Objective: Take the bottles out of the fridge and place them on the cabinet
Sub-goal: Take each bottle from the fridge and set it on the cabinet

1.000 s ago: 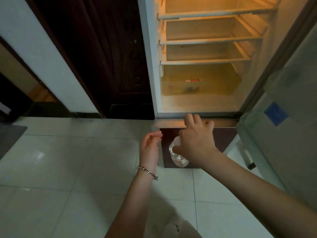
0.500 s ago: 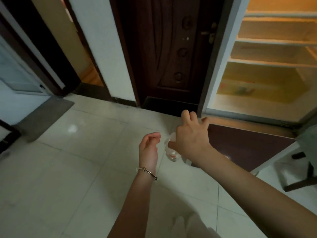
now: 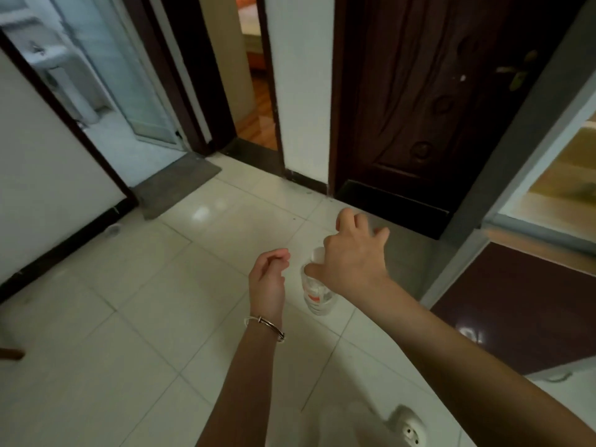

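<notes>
1. My right fingers are curling down over the top of the bottle, and my thumb is pressing on its neck from the near side. My right hand is gripping it from above, so the clear body is hanging below my palm, roughly upright, with the red of the label facing me.
2. I am holding it by the neck because, as I judge it, that narrow part fits one hand and leaves the base free to go down first.
3. My left hand is hovering just beside the bottle without touching it. Its fingers are loosely curled and holding nothing. I judge it is there to steady the bottle if it swings. A thin bracelet is sitting on that wrist.
4. The bottle is hanging out of the fridge, in the air above the pale tiled floor and in front of the dark wooden door.
5. The fridge is standing open at the right edge of my view and glowing yellow inside. I cannot tell whether any bottles are left in it.
6. I am not seeing the cabinet for certain. A dark brown panel is lying low on my right, and I cannot tell whether it belongs to the cabinet. So the setting-down is not yet done.
</notes>
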The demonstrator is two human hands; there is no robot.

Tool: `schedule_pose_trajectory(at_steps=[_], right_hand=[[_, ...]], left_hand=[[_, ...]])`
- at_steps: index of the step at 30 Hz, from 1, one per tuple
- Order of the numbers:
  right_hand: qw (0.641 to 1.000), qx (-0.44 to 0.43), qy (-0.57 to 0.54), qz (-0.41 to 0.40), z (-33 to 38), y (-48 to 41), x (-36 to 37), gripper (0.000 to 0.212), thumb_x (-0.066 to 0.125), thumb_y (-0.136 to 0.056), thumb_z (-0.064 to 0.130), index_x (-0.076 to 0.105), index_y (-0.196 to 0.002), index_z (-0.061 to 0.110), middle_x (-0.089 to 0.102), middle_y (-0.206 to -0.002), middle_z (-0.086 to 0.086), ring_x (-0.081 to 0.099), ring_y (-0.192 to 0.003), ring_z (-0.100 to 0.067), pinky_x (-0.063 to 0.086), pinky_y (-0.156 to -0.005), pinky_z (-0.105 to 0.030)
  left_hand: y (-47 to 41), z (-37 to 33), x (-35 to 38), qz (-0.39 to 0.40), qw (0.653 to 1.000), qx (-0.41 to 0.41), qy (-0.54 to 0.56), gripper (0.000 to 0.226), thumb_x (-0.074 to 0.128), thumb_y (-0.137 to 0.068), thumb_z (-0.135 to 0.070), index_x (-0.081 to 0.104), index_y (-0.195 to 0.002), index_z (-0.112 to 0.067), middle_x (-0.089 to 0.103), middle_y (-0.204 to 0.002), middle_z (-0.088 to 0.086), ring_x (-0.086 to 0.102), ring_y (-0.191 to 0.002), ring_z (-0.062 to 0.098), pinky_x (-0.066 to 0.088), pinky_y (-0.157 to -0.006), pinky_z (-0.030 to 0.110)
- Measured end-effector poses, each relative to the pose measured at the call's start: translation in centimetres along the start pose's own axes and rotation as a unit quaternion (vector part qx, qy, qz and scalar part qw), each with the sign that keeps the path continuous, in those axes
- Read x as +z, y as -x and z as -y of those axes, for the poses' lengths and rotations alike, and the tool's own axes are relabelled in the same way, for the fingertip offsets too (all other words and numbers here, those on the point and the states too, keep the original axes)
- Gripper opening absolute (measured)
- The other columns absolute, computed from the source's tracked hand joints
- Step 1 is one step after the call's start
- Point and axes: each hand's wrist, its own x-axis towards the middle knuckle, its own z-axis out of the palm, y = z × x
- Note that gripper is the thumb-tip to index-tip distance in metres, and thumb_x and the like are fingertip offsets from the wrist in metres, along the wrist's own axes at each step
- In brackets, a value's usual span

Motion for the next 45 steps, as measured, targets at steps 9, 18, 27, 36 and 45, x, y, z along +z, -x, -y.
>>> schedule_pose_trajectory(at_steps=[9, 18, 27, 36, 45], right_hand=[[0.995, -0.104, 0.01, -0.009, 9.9, -0.5, -0.3, 0.055, 0.051, -0.076, 0.069, 0.066, -0.107, 0.026, 0.032, -0.122, -0.003, 0.03, -0.117, -0.023, 0.025, -0.1, -0.051], [0.97, -0.241, 0.001, -0.003, 18.0, -4.6, 0.5, 0.055, 0.046, -0.077, 0.071, 0.065, -0.104, 0.026, 0.034, -0.117, 0.0, 0.033, -0.112, -0.019, 0.027, -0.097, -0.047], [0.917, -0.399, -0.025, 0.004, 27.2, -12.3, -0.2, 0.051, 0.055, -0.075, 0.064, 0.066, -0.106, 0.024, 0.034, -0.12, -0.001, 0.032, -0.115, -0.02, 0.026, -0.097, -0.046], [0.83, -0.558, -0.008, -0.005, 36.3, -15.2, -0.4, 0.043, 0.059, -0.075, 0.058, 0.068, -0.097, 0.023, 0.031, -0.115, 0.001, 0.03, -0.111, -0.019, 0.023, -0.094, -0.044], [0.758, -0.651, 0.017, 0.029, 46.6, -10.7, 1.2, 0.044, 0.058, -0.076, 0.059, 0.067, -0.098, 0.022, 0.031, -0.116, 0.001, 0.031, -0.113, -0.019, 0.024, -0.095, -0.044]], left_hand=[[-0.5, -1.8, -9.1, -0.091, 0.995, 0.023, 0.02, 0.026, 0.048, -0.083, 0.0, 0.063, -0.075, -0.02, 0.062, -0.082, -0.006, 0.055, -0.081, 0.007, 0.04, -0.073, 0.025], [-4.5, -2.3, -15.3, -0.211, 0.977, 0.015, 0.021, 0.026, 0.046, -0.084, 0.001, 0.064, -0.081, -0.018, 0.063, -0.084, -0.003, 0.056, -0.084, 0.009, 0.043, -0.074, 0.024], [-11.4, -5.6, -21.0, -0.338, 0.94, 0.05, 0.024, 0.022, 0.048, -0.084, 0.002, 0.064, -0.094, -0.01, 0.063, -0.09, -0.008, 0.055, -0.087, 0.007, 0.042, -0.076, 0.022], [-13.0, -7.2, -26.0, -0.494, 0.861, 0.059, 0.104, 0.023, 0.046, -0.086, -0.002, 0.063, -0.084, -0.019, 0.063, -0.092, -0.006, 0.054, -0.086, 0.005, 0.04, -0.074, 0.022], [-10.7, -7.0, -34.4, -0.592, 0.789, 0.065, 0.154, 0.024, 0.046, -0.085, -0.002, 0.062, -0.081, -0.019, 0.064, -0.091, -0.009, 0.055, -0.09, 0.009, 0.04, -0.074, 0.023]])
